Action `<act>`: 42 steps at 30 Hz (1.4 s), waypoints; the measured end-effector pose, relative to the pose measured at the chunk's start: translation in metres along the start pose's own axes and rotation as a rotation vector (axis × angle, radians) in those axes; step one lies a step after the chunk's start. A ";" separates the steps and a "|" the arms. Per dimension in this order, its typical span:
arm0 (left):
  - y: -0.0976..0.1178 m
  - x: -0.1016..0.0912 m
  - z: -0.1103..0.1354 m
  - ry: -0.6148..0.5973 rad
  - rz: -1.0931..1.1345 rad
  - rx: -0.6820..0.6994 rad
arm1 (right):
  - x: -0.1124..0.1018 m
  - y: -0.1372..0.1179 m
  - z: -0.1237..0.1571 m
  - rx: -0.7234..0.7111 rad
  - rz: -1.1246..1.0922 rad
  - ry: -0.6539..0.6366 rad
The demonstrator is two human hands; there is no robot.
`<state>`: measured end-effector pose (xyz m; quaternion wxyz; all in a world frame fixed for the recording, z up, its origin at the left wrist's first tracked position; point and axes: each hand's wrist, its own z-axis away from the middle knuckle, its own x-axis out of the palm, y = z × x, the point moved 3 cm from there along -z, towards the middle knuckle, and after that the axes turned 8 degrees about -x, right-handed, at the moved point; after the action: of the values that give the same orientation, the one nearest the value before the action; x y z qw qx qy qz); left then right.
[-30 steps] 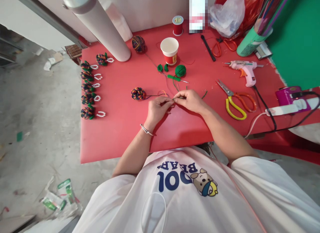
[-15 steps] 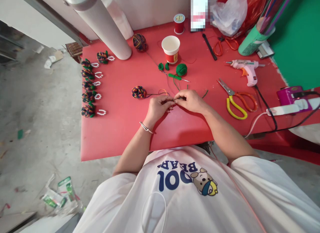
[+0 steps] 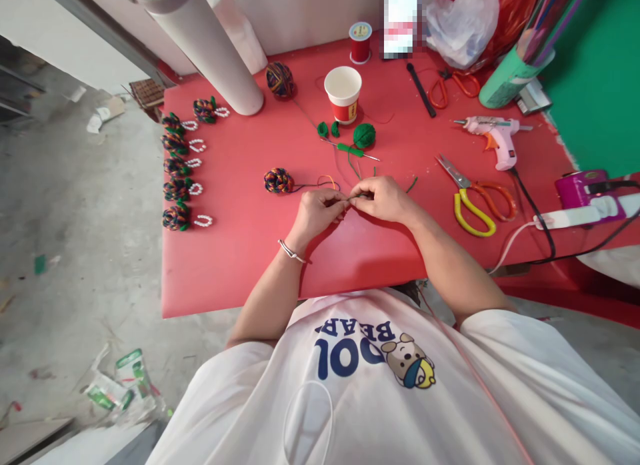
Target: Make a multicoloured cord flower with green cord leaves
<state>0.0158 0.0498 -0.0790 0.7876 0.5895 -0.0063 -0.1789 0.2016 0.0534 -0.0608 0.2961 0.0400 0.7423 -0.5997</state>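
My left hand (image 3: 320, 212) and my right hand (image 3: 380, 197) meet fingertip to fingertip over the red table. Both are closed in a pinch on a thin strand of dark green yarn (image 3: 359, 196), mostly covered by the fingers. Left of them lies a multicoloured crocheted ball (image 3: 279, 180), its loose yarn tail running toward my left hand. Just beyond the fingers are a green-handled crochet hook (image 3: 350, 149), a small green yarn ball (image 3: 364, 135) and two little green crocheted pieces (image 3: 323, 128).
Scissors (image 3: 467, 188) and a pink glue gun (image 3: 497, 135) lie to the right. Behind are a paper cup (image 3: 343, 95), a thread spool (image 3: 360, 42) and a multicoloured yarn ball (image 3: 280, 80). Several crocheted pieces with bead loops (image 3: 176, 190) line the left edge, near a tall white bottle (image 3: 210, 52).
Both hands stay pinched together at nearly the same spot, and a bit more green yarn shows between the fingers. The whole view has shifted slightly.
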 end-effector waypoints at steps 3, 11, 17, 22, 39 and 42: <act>-0.001 0.000 -0.001 -0.006 -0.015 -0.004 | 0.000 0.000 0.000 -0.003 -0.004 -0.009; 0.004 0.001 0.002 0.020 -0.026 0.060 | 0.001 0.004 -0.002 -0.127 0.052 -0.004; 0.008 0.009 0.008 -0.113 0.403 -0.145 | -0.001 0.006 -0.002 -0.158 0.076 0.026; 0.012 0.012 0.009 -0.078 0.305 -0.163 | 0.001 0.007 -0.002 -0.175 0.086 0.034; 0.000 0.008 0.000 0.150 0.114 -0.028 | 0.000 0.009 -0.005 -0.157 0.031 0.129; -0.002 0.009 -0.001 0.147 0.114 -0.032 | 0.001 0.010 -0.006 -0.160 0.052 0.126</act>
<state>0.0235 0.0475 -0.0825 0.8042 0.5872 0.0209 -0.0899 0.2026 0.0613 -0.0698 0.2663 0.0732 0.8037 -0.5271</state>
